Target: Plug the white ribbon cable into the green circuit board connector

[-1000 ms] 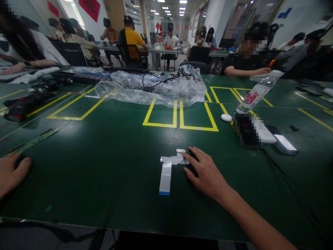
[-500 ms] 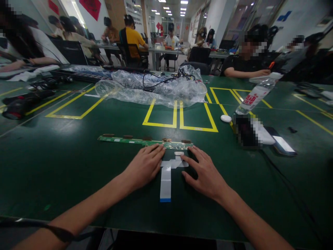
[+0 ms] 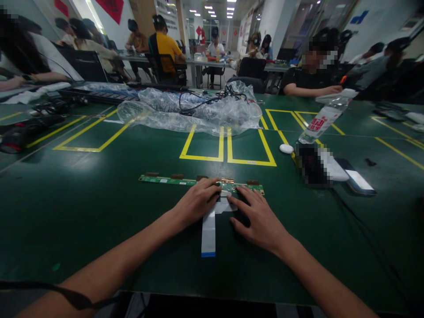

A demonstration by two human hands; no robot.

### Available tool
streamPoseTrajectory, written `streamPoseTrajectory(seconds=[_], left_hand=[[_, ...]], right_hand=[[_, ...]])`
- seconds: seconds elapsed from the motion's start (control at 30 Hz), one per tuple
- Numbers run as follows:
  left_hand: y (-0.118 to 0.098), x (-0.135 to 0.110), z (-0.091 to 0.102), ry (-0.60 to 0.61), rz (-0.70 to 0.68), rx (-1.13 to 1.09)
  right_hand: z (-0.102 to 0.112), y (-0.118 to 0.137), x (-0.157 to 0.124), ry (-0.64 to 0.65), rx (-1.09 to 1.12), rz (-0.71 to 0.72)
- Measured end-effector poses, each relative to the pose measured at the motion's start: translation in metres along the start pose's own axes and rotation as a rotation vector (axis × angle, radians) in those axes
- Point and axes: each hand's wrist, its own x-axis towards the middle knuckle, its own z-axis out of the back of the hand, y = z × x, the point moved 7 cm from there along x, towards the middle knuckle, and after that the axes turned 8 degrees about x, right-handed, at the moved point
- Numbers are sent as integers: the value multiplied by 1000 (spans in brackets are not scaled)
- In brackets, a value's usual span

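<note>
A long, narrow green circuit board [image 3: 172,180] lies across the green table in front of me. A white flat ribbon cable [image 3: 208,232] with a blue-tipped end lies below it, and its small connector [image 3: 225,194] is up against the board's near edge. My left hand [image 3: 198,197] rests over the board and the cable's left side, fingers stretched out and close together, thumb hidden. My right hand [image 3: 256,214] is open, fingers spread. Its longer fingertips touch the board, and the index finger is at the connector's right side. Whether the connector is seated cannot be seen.
Crumpled clear plastic wrap [image 3: 198,117] with black cables lies farther back. A tilted water bottle [image 3: 326,117], a white oval object [image 3: 285,149] and a phone [image 3: 357,176] are on the right. Yellow tape [image 3: 251,162] marks the tabletop. Other people sit beyond.
The circuit board has slid to the right, with my left hand moving the same way. The connector is now against the board's near edge. My right hand has stayed nearly in place.
</note>
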Motion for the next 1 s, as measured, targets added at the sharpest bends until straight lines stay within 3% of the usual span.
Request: streamPoseTrajectory(seconds=[1.0], left_hand=[[6, 5, 2, 4, -22, -119]], right_hand=[[-5, 3, 3, 18, -72, -23]])
